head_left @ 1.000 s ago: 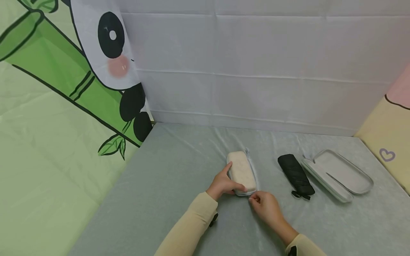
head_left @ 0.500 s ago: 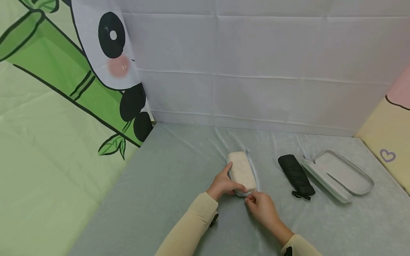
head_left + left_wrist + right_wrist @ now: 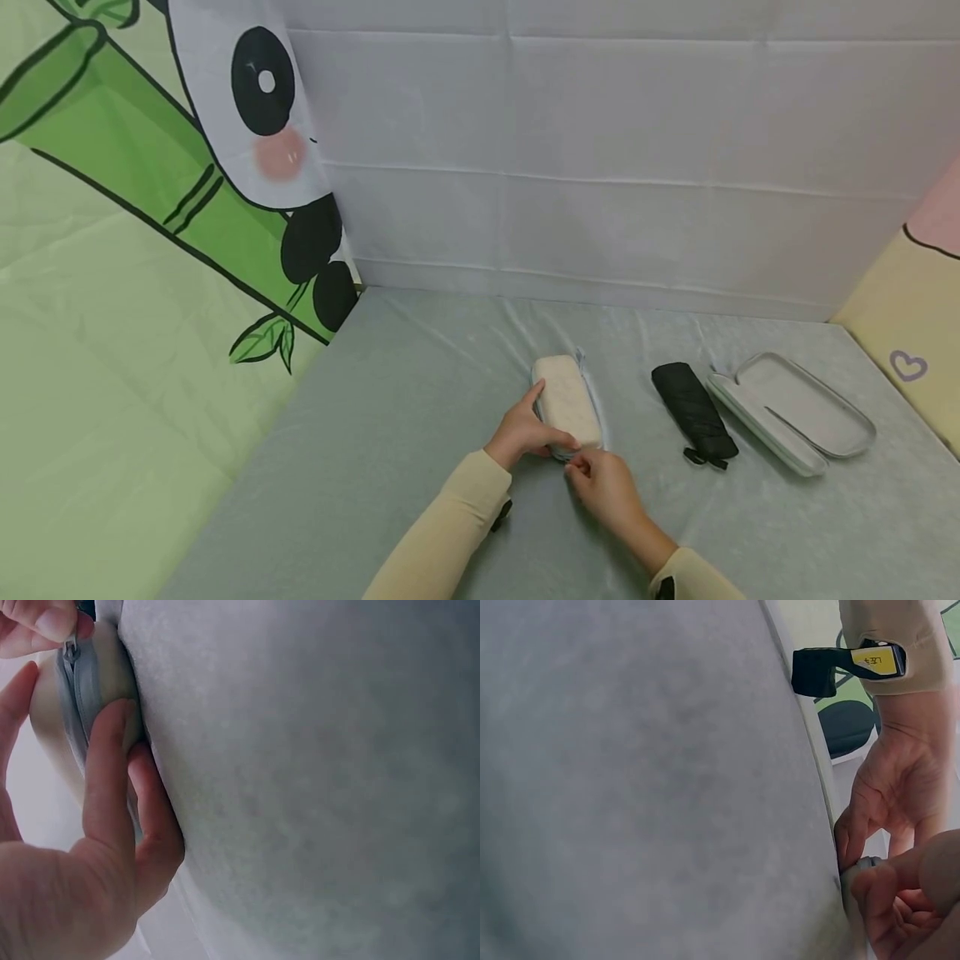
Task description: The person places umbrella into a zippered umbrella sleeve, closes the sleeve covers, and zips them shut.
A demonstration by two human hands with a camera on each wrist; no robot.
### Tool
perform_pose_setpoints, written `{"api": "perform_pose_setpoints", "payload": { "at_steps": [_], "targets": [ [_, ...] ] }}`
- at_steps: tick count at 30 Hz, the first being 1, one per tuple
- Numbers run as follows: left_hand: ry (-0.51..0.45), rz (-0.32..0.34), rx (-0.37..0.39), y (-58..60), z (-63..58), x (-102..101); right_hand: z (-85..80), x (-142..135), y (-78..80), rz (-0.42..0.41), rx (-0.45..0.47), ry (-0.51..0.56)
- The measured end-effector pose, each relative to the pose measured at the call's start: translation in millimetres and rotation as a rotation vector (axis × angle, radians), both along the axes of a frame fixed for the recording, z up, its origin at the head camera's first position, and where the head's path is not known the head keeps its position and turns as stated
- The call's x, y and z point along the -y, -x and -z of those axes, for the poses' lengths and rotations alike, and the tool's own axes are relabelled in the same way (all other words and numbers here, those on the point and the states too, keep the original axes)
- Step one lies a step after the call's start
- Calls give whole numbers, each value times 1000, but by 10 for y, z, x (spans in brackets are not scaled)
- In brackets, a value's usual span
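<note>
A cream, rounded oblong case with a grey-blue zipper edge (image 3: 567, 400) lies on the grey cloth-covered surface. My left hand (image 3: 525, 431) grips its near left side, thumb across the near end and a finger along the side. At the near end my right hand (image 3: 606, 487) pinches the zipper's small pull. The left wrist view shows this metal zipper pull (image 3: 71, 649) between fingertips at the top left, with the zipper tape (image 3: 88, 684) running down from it. Much of the case is hidden behind the hands in the right wrist view.
A folded black umbrella (image 3: 692, 408) lies to the right of the case. Beyond it, a pale grey case (image 3: 806, 404) lies unfolded with its lid back. The cloth-covered surface (image 3: 390, 400) meets a white fabric backdrop (image 3: 600, 167).
My right hand has moved a little left along the near end of the cream case, towards my left thumb. The left hand and the case have stayed in place.
</note>
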State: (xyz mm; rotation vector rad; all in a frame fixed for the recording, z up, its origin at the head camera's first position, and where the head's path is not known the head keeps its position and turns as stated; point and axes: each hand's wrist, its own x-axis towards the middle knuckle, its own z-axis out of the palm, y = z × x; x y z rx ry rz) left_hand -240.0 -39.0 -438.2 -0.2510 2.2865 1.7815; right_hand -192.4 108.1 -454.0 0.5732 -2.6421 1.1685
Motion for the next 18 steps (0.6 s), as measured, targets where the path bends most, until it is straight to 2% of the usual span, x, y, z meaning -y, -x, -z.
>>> {"api": "perform_pose_setpoints", "payload": {
  "at_steps": [5,8,13,18],
  "targets": [
    [-73,43,13,38,-12,32,0,-30,15,2,20,12],
    [-56,59,-1,117,-58,58,-12,-58,26,2,55,20],
    [51,29,-72,373,-105,109,-22,-66,34,7,106,40],
    [83,-6,-97,616,-40,154,-10,-57,27,-11,122,44]
  ]
}}
